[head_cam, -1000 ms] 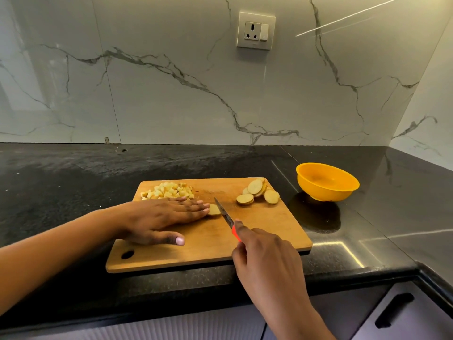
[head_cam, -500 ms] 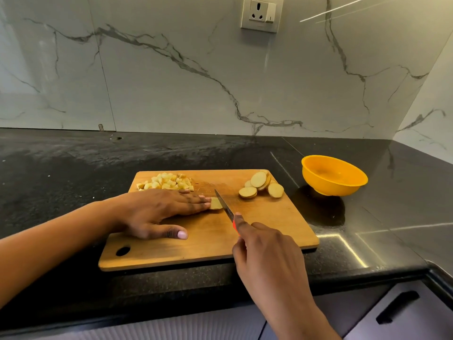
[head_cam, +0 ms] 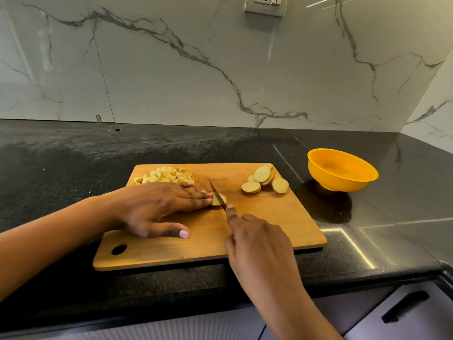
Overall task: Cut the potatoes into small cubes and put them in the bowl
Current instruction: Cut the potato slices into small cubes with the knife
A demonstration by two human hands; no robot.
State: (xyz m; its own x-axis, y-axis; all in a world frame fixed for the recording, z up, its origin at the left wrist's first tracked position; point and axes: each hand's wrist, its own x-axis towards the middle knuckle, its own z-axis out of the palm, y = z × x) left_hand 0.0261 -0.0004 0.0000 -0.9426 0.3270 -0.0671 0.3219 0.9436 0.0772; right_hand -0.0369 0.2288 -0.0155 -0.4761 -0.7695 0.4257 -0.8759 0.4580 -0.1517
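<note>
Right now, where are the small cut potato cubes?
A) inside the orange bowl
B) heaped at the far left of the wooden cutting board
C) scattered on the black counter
B: the heap of pale potato cubes lies on the rectangular wooden cutting board, just beyond the left hand, while the round orange plastic bowl looks empty.

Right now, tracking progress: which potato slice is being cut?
The slice at the left hand's fingertips, with the knife across it; the other slices lie untouched near the cutting board's far right corner.
</note>
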